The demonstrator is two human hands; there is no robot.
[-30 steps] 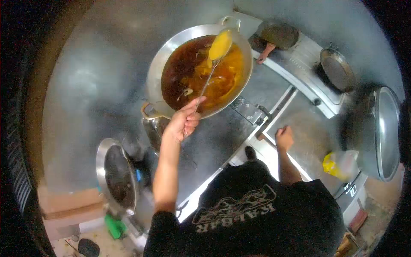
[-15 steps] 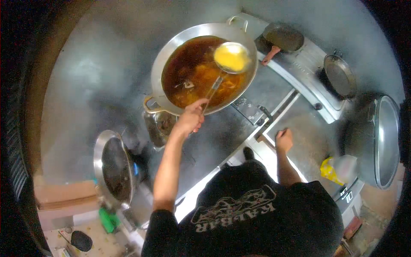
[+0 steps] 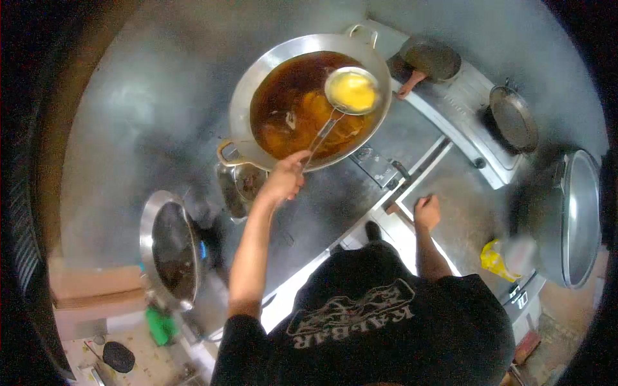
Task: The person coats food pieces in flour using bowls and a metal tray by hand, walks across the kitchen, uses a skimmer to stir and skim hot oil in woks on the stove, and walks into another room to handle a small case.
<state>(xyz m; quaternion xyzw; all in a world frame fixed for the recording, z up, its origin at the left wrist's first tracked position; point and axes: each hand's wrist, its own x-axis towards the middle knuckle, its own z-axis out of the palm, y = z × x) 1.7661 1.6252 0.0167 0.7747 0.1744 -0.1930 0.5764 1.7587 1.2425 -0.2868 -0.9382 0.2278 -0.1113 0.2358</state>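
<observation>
My left hand [image 3: 285, 178] is wrapped around the handle of a long-handled strainer [image 3: 331, 125]. Its round bowl is above the right side of a large two-handled wok [image 3: 243, 96] of dark brown liquid. Something soft and yellow [image 3: 354, 91] lies in the bowl, blurred. Below it, orange-yellow pieces [image 3: 315, 106] and a small pale piece [image 3: 291, 120] show in the liquid. My right hand [image 3: 427, 212] is closed beside the counter edge at the right, away from the wok. A small dark spot shows at its fingers; I cannot make out what it holds, if anything.
A second wok [image 3: 147, 244] sits over a blue flame at the left. At the right are a stove [image 3: 450, 103], a pan with a brown handle [image 3: 428, 59], another round pan [image 3: 513, 119], a large metal pot [image 3: 566, 219] and a yellow packet [image 3: 494, 260]. Haze hangs around.
The strainer remains over the wok with the yellow food in it. The pale piece in the liquid has shifted slightly. My right hand stays in place; the whole view has moved slightly.
</observation>
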